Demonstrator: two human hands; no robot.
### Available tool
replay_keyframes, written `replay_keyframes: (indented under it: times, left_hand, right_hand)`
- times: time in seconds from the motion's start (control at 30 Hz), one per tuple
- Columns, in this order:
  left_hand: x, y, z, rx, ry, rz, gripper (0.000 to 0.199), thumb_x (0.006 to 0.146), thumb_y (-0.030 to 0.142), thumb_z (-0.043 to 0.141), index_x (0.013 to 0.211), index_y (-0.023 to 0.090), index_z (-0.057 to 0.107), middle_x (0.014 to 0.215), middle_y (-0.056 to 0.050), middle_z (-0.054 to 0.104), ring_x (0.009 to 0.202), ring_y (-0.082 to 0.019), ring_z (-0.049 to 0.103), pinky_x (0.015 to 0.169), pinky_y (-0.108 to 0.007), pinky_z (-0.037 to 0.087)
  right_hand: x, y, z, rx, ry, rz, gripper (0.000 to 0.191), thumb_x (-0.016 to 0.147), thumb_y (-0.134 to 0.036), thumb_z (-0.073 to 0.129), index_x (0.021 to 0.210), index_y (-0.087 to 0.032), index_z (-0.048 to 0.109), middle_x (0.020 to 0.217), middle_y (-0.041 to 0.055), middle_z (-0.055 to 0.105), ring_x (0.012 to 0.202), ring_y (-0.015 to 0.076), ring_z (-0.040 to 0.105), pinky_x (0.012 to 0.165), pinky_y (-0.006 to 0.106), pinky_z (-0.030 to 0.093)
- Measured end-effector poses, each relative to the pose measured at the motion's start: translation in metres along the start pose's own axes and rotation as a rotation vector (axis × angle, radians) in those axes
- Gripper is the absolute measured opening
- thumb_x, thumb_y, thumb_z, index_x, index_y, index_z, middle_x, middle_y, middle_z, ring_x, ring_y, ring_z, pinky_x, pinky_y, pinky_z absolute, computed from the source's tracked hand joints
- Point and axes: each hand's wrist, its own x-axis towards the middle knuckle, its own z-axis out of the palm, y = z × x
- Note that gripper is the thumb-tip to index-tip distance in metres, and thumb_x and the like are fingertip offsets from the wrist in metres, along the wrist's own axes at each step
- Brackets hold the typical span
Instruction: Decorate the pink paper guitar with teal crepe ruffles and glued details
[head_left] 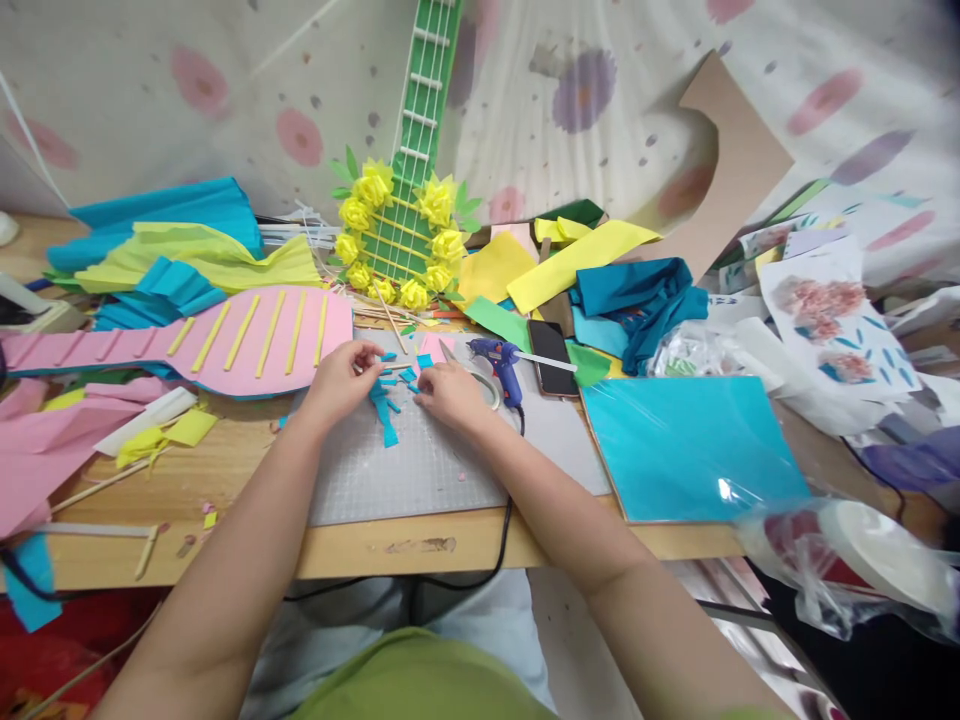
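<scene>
Over the grey cutting mat (420, 480) both my hands are close together. My left hand (346, 378) is pinched around the end of a thin stick (395, 366). My right hand (450, 392) rests on the mat with its fingers bent, at small blue paper pieces; what its fingertips hold, if anything, is too small to tell. Between the hands lie blue paper strips (385, 415). A roll of tape (489, 390) is partly hidden behind my right hand. Right of it lies a blue glue gun (504, 368) with a white glue stick.
A pink paddle-shaped piece (259, 340) with yellow strips lies at left. A green model guitar (401, 235) with yellow flowers stands behind. To the right are a phone (553, 355), crumpled papers and a blue sheet (690, 445). A black cable (507, 520) crosses the front edge.
</scene>
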Motion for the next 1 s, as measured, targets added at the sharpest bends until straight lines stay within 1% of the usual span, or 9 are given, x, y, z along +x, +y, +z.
replay_keyframes:
  times: [0.07, 0.17, 0.3, 0.37, 0.5, 0.6, 0.7, 0.87, 1.0]
  left_hand:
    - [-0.001, 0.0, -0.004, 0.078, -0.081, -0.012, 0.022, 0.07, 0.031, 0.058, 0.088, 0.019, 0.064, 0.078, -0.003, 0.062, 0.07, -0.015, 0.055, 0.063, -0.025, 0.041]
    - [-0.001, -0.003, -0.009, 0.237, -0.168, 0.001, 0.022, 0.072, 0.029, 0.057, 0.089, 0.019, 0.067, 0.087, -0.005, 0.065, 0.075, -0.017, 0.057, 0.068, -0.028, 0.042]
    - [-0.001, -0.009, -0.009, 0.483, -0.251, 0.048, 0.022, 0.075, 0.021, 0.052, 0.092, 0.018, 0.066, 0.091, -0.007, 0.063, 0.081, -0.02, 0.057, 0.07, -0.028, 0.041]
    - [-0.002, -0.011, -0.007, 0.56, -0.277, 0.047, 0.024, 0.075, 0.02, 0.051, 0.095, 0.017, 0.065, 0.09, -0.008, 0.061, 0.081, -0.02, 0.057, 0.07, -0.029, 0.041]
    - [-0.003, -0.012, -0.004, 0.606, -0.311, 0.011, 0.021, 0.077, 0.023, 0.049, 0.092, 0.017, 0.063, 0.088, -0.008, 0.06, 0.08, -0.021, 0.056, 0.068, -0.03, 0.041]
    - [-0.003, -0.014, -0.002, 0.573, -0.335, -0.027, 0.016, 0.078, 0.024, 0.049, 0.084, 0.017, 0.061, 0.088, -0.008, 0.059, 0.08, -0.02, 0.056, 0.069, -0.029, 0.041]
    - [-0.003, -0.013, 0.001, 0.566, -0.333, -0.053, 0.014, 0.078, 0.023, 0.047, 0.082, 0.016, 0.058, 0.088, -0.009, 0.058, 0.082, -0.02, 0.056, 0.072, -0.029, 0.041]
    - [0.001, 0.0, 0.002, 0.563, -0.213, -0.02, 0.013, 0.079, 0.022, 0.045, 0.083, 0.017, 0.056, 0.091, -0.011, 0.059, 0.088, -0.023, 0.055, 0.075, -0.031, 0.04]
    - [0.011, 0.015, -0.006, 0.41, -0.146, -0.107, 0.01, 0.076, 0.019, 0.047, 0.082, 0.018, 0.055, 0.067, -0.006, 0.059, 0.064, -0.021, 0.057, 0.064, -0.03, 0.039]
  right_hand:
    - [0.008, 0.001, -0.004, 0.052, -0.046, 0.001, 0.013, 0.073, -0.027, 0.059, 0.083, -0.02, 0.063, 0.089, 0.0036, 0.064, 0.091, 0.0187, 0.052, 0.075, 0.028, 0.038]
    - [0.019, 0.001, -0.006, 0.071, -0.023, 0.069, 0.015, 0.078, -0.021, 0.051, 0.087, -0.021, 0.063, 0.094, 0.0032, 0.063, 0.092, 0.0169, 0.052, 0.074, 0.027, 0.039]
    - [0.03, -0.003, 0.004, -0.031, -0.008, 0.105, 0.018, 0.077, -0.029, 0.054, 0.088, -0.017, 0.061, 0.096, 0.0082, 0.062, 0.094, 0.0206, 0.052, 0.076, 0.03, 0.039]
    - [0.033, -0.006, 0.01, -0.062, -0.021, 0.092, 0.016, 0.077, -0.029, 0.054, 0.086, -0.017, 0.061, 0.094, 0.0088, 0.062, 0.094, 0.0208, 0.053, 0.076, 0.03, 0.04]
    - [0.033, -0.006, 0.01, 0.008, 0.027, 0.096, 0.014, 0.08, -0.024, 0.049, 0.088, -0.019, 0.059, 0.095, 0.0069, 0.059, 0.092, 0.0185, 0.052, 0.077, 0.028, 0.039]
    - [0.032, 0.002, 0.001, 0.07, 0.108, 0.194, 0.015, 0.081, -0.024, 0.047, 0.09, -0.019, 0.057, 0.1, 0.0069, 0.057, 0.089, 0.0171, 0.053, 0.075, 0.027, 0.04]
    - [0.034, 0.01, -0.004, 0.047, 0.1, 0.281, 0.016, 0.08, -0.021, 0.046, 0.091, -0.017, 0.057, 0.1, 0.0092, 0.057, 0.086, 0.0181, 0.055, 0.074, 0.028, 0.04]
    - [0.041, 0.011, 0.006, -0.012, -0.005, 0.265, 0.02, 0.076, -0.014, 0.045, 0.092, -0.015, 0.056, 0.099, 0.0114, 0.06, 0.087, 0.0206, 0.056, 0.071, 0.029, 0.041]
    - [0.042, 0.01, 0.004, 0.055, 0.033, 0.264, 0.023, 0.075, -0.011, 0.044, 0.094, -0.017, 0.055, 0.092, 0.0086, 0.063, 0.085, 0.021, 0.057, 0.07, 0.03, 0.041]
